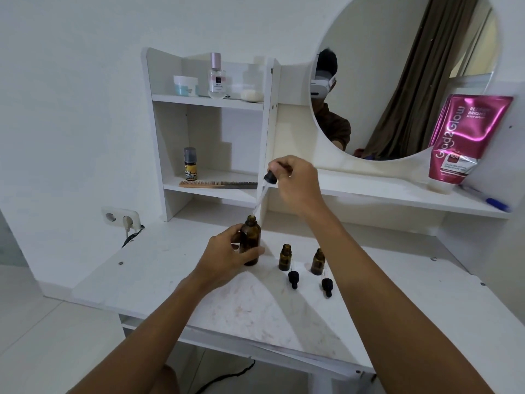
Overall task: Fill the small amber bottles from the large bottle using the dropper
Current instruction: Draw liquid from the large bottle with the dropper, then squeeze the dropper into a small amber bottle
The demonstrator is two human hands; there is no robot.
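Table (255, 314): white marbled top filling the lower centre of the frame; it carries all the bottles.
Left hand (227, 255): centre of frame, fingers curled around the large bottle (250, 240), steadying it upright on the table.
Small amber bottles (285, 257): two stand open just right of the large bottle, the second (318, 261) further right; I cannot tell whether they hold liquid.
Loose droppers (293, 278): two black-capped ones lie on the table just in front of the small bottles, the other at (327, 286).
Right hand (295, 183): above centre, fingertips pinching the black bulb of the dropper (262, 194), whose glass tip sits at the large bottle's mouth.
Risk, spill: a squeeze on the bulb during the carry to the right would likely drip onto the table.
Risk, knock: the small bottles are narrow and close together; a forearm or the glass tip could tip one over, or roll a loose dropper.
Risk, miss: their necks are small, so a tilted tip may dribble down the outside.
Shelf unit (210, 99): behind, upper centre, with jars, a comb and a spray; well apart, no obstacle.
Pink pouch (466, 137): upper right, beside the mirror (397, 66), clear of the work.
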